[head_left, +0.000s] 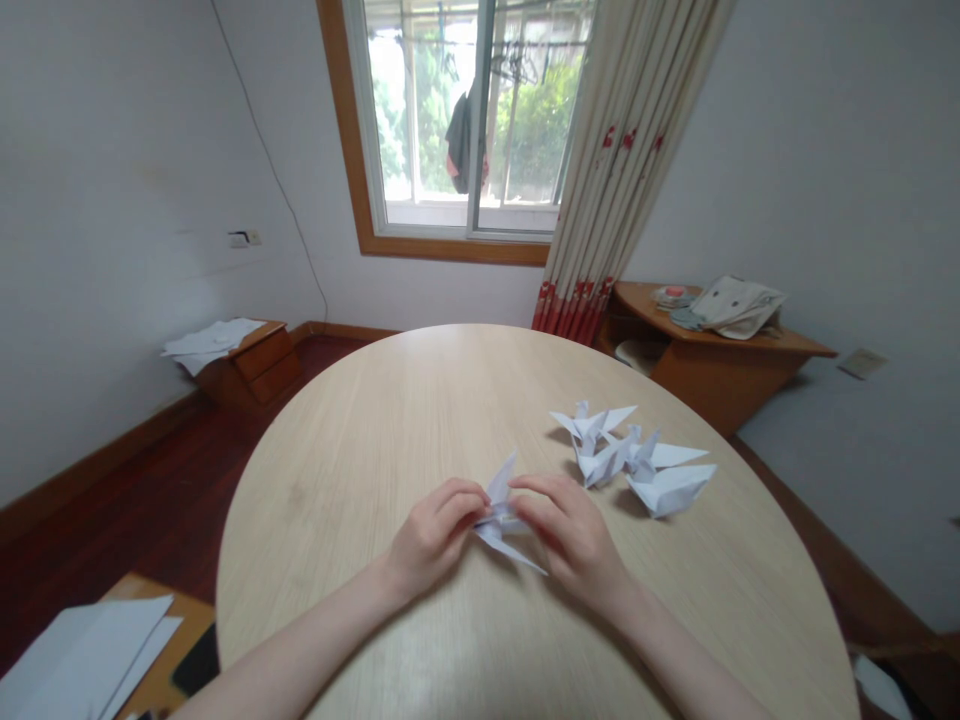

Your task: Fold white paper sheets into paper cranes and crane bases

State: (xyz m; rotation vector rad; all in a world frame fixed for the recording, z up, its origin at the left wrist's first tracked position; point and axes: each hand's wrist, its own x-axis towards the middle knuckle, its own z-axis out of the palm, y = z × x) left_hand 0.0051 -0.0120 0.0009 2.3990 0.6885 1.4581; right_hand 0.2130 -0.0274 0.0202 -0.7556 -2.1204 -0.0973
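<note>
Left hand (435,535) pinching the paper bird (498,516), right hand (566,530) curled against it, grip unclear, we should press lightly.

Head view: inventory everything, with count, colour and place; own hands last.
Table: 1, pale wood, centre
Folded paper: 1, white, middle of table
Paper cranes: about three, overlapping, white, right side of table
Window: 1, brown-framed, top centre
Hanging cloth: 1, dark, beyond window
Curtain: 1, cream and red, right of window
Drawer cabinet: 1, brown, left
Papers: several, white, on cabinet
Corner desk: 1, brown, right
Bag: 1, off-white, on desk
Paper sheets: at least two, white, lower left
Floor: 1, dark red, left
Left hand: 1, bare, pinching folded paper
Right hand: 1, bare, at folded paper's right
</note>
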